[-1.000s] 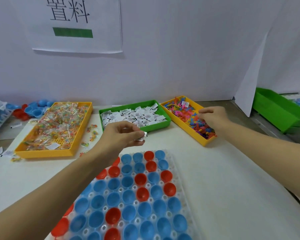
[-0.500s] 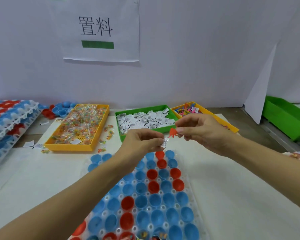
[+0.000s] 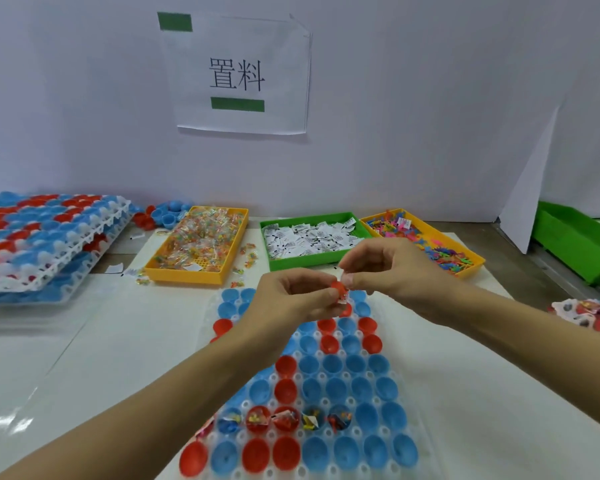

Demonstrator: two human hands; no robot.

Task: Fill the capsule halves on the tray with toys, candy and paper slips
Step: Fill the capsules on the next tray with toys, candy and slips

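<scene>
tray (image 3: pixel 413 441): on the worktop right in front of you; blue and red capsule halves, five in a near row already filled, the rest bare.
left hand (image 3: pixel 293 299): fingers curled, pinching a paper slip (image 3: pixel 342 301) above the tray's far end.
right hand (image 3: pixel 388 268): pinching a small red toy (image 3: pixel 338 286), touching the slip.
step: bundle both, then drop them together into the next bare cup beside the filled ones; release low so nothing bounces out.
candy: bin (image 3: pixel 201 249) well apart, far left; can't tell if you hold any.
unclear: toy mostly hidden by fingers; filled cups' contents blurred.
</scene>
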